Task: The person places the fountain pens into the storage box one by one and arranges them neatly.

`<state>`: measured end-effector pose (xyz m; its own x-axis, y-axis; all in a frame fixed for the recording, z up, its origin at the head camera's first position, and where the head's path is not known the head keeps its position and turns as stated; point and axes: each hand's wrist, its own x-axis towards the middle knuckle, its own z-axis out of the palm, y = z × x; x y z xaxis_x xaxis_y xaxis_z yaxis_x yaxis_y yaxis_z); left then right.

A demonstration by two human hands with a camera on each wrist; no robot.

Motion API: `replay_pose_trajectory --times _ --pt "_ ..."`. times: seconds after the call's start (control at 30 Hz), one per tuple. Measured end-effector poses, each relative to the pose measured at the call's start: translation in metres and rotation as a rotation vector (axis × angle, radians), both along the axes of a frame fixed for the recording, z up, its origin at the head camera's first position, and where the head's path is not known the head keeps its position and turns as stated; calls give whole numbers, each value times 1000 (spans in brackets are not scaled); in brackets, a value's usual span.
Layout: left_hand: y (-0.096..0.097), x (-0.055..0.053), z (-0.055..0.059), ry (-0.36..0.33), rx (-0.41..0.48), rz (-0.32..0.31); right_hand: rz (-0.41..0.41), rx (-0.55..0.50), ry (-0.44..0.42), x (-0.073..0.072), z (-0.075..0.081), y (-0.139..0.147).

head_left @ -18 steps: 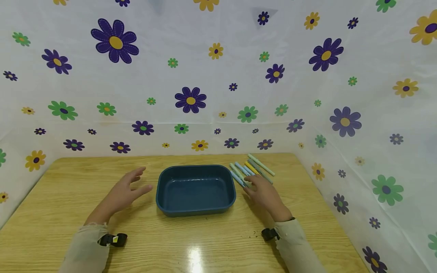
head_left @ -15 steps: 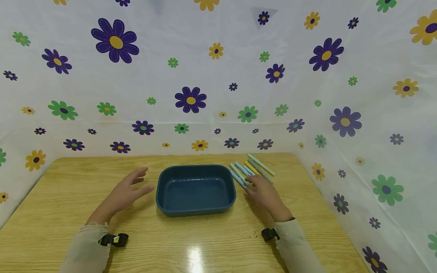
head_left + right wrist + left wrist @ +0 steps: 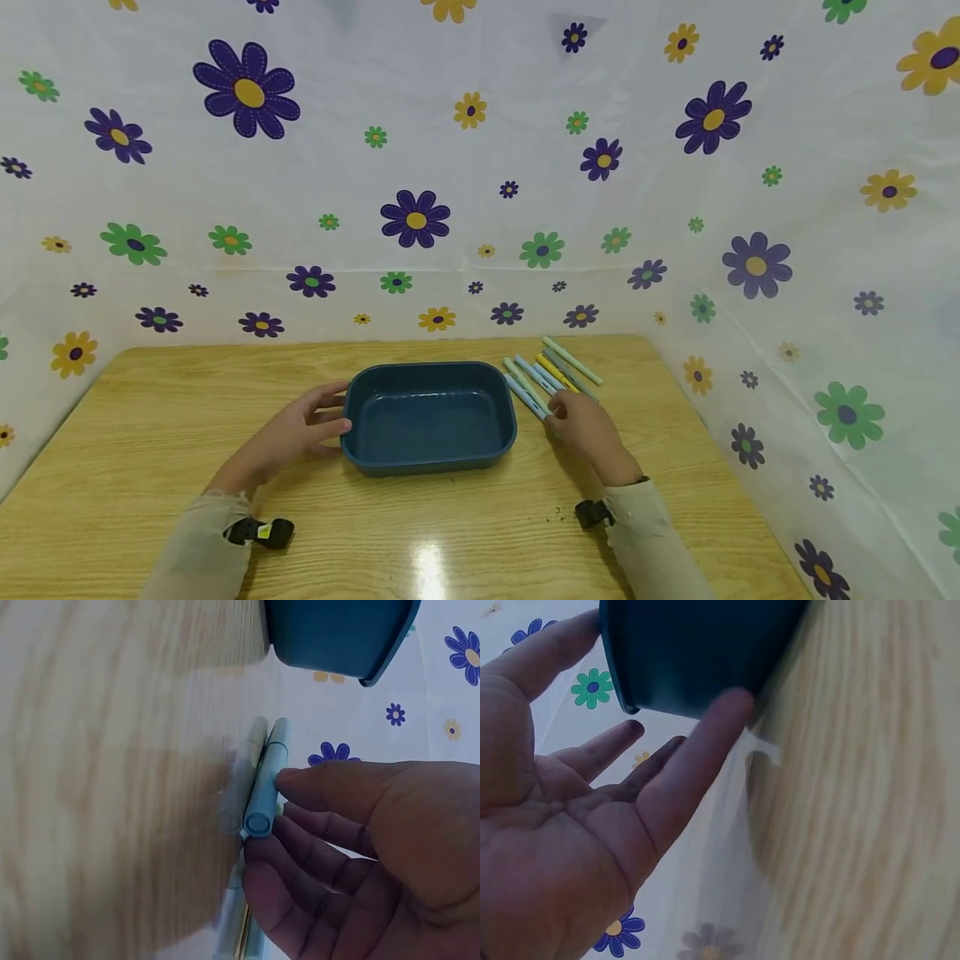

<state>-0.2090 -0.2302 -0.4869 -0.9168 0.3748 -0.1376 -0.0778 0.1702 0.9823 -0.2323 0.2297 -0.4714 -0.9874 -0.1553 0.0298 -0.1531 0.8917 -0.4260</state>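
Observation:
A dark blue rectangular box (image 3: 430, 421) stands on the wooden table. At its left end, my left hand (image 3: 311, 425) has its fingers extended; the thumb and fingertips are right at the wall of the box (image 3: 682, 652). To the right, my right hand (image 3: 588, 429) is low over the near ends of several pens. In the right wrist view, the thumb touches a light blue pen (image 3: 268, 784) on the tabletop, and the fingers of the right hand (image 3: 352, 847) curl around its other side. Alongside lie a pale green pen (image 3: 527, 379) and a yellow pen (image 3: 557, 373).
A pale green pen (image 3: 572, 360) lies farthest back, near the table's rear edge. White cloth (image 3: 480, 167) printed with flowers hangs behind and at the sides of the wooden table (image 3: 360, 533). Both wrists carry black straps (image 3: 258, 532).
My left hand has moved right, up to the left end of the box. My right thumb and fingers have drawn closer together at the pens. The view has shifted slightly.

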Motion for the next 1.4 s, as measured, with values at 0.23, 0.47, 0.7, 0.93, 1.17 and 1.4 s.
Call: replay_pose_trajectory --times 0.23,0.47,0.7,0.93,1.17,1.4 --pt "4 1 0 -68 105 -44 -41 -39 -22 4 2 1" --pt "6 1 -2 -81 131 -55 -87 -7 -20 3 5 6" --pt "8 0 -1 -108 151 -34 -148 7 -36 2 5 13" --pt "9 2 3 -108 150 -22 -159 1 -58 1 8 15" --pt "10 2 2 -118 155 -18 -150 66 -42 -5 11 11" --pt "10 2 0 -120 157 -19 -25 159 28 -21 13 -6"
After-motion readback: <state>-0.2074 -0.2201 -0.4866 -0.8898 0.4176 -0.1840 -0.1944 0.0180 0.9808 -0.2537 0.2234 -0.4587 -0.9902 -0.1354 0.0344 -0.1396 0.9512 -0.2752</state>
